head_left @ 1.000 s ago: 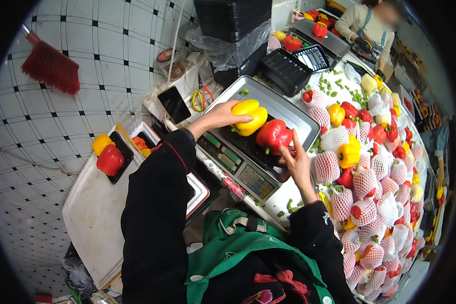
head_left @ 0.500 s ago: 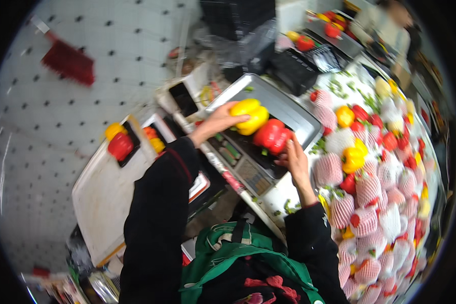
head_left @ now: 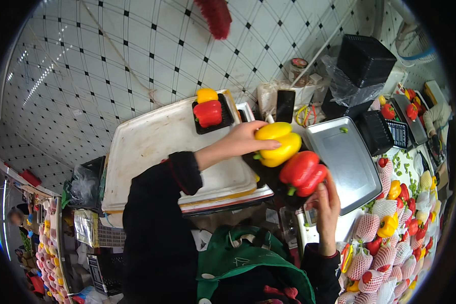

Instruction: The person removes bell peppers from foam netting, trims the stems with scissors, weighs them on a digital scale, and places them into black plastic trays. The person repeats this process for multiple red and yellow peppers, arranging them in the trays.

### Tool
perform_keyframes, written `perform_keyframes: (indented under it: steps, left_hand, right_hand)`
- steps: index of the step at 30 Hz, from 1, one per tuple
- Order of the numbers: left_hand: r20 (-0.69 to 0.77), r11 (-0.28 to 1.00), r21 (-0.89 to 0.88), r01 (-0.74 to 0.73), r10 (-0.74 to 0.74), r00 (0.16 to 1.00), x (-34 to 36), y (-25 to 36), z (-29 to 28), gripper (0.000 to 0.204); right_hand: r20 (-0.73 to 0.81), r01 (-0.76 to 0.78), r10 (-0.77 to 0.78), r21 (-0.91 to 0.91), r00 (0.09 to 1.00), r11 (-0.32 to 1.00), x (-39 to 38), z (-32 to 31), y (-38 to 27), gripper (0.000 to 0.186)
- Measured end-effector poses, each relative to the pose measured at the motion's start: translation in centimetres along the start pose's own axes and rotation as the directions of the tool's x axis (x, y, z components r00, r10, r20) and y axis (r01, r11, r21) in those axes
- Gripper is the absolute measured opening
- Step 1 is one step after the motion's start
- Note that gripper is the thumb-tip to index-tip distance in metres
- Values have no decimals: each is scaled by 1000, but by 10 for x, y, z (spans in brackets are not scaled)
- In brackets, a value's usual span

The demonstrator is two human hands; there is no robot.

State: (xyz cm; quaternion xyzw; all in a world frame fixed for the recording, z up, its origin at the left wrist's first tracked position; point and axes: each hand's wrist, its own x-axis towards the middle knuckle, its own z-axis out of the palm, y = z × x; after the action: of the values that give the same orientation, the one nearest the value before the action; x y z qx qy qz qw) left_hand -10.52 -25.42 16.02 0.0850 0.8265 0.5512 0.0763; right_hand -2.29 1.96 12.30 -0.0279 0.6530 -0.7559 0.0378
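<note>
My left hand (head_left: pixel 245 140) is closed round a yellow bell pepper (head_left: pixel 281 144), thumb across its front. Beside it a red bell pepper (head_left: pixel 303 172) lies with its green stem toward me. Both peppers rest on a small black tray (head_left: pixel 269 175), mostly hidden under them. My right hand (head_left: pixel 325 203) grips the tray's right end, fingers against the red pepper; part of this grip is hidden. Left of the hands, another black tray (head_left: pixel 227 117) with a red and a yellow pepper sits on a large white tray (head_left: pixel 152 152).
To the right stands a shallow metal pan (head_left: pixel 347 162). Many peppers in foam nets (head_left: pixel 367 228) are heaped on the right. Behind are a phone (head_left: pixel 285 105), stacked black crates (head_left: pixel 366 60) and a black basket (head_left: pixel 375 133). A person's sleeve (head_left: pixel 435 119) shows at far right.
My view has turned left. My hands have brought the black tray with both peppers off the metal pan, leftward toward the white tray. The grips look the same.
</note>
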Motion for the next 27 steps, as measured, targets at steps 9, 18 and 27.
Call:
perform_keyframes:
  steps: [9, 18, 27]
  left_hand:
    - [-222, 976, -69, 206, -217, 951, -115, -77, -178, 49]
    - [-281, 970, -106, 218, -240, 929, -74, -200, -276, 44]
    - [-388, 874, 482, 62, 150, 909, -23, -265, -346, 40]
  right_hand:
    - [537, -313, 213, 100, 816, 945, 22, 191, 40, 70]
    - [570, -518, 360, 137, 739, 845, 49, 311, 106, 87]
    - [556, 52, 31, -132, 831, 990, 64, 329, 127, 60]
